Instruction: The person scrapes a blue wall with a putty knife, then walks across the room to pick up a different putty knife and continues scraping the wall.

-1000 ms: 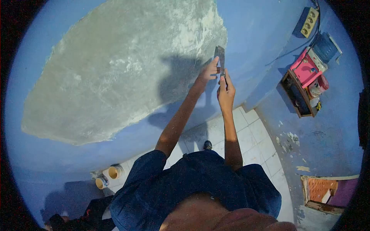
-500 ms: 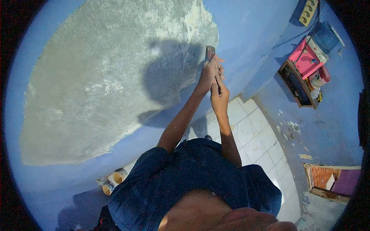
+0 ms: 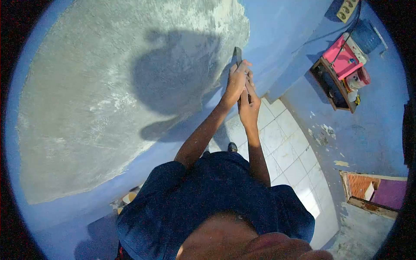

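Note:
Both hands are together on a flat scraper-like tool beside the wall. Its dark blade points up past the fingers, near the right edge of the bare grey plaster patch. My left hand wraps round the tool just below the blade. My right hand is closed on the lower part of the tool, a little below and to the right. The palms and most of the handle are hidden by the fingers.
A small wooden shelf with a pink item, a blue container and a jar hangs on the right wall. Above it is a power strip. White floor tiles lie below. Containers stand lower left.
The view has shifted slightly. The blade has turned and now looks narrower, more edge-on. The shadow on the plaster has moved left, and a shoe shows more clearly. Both hands keep their hold.

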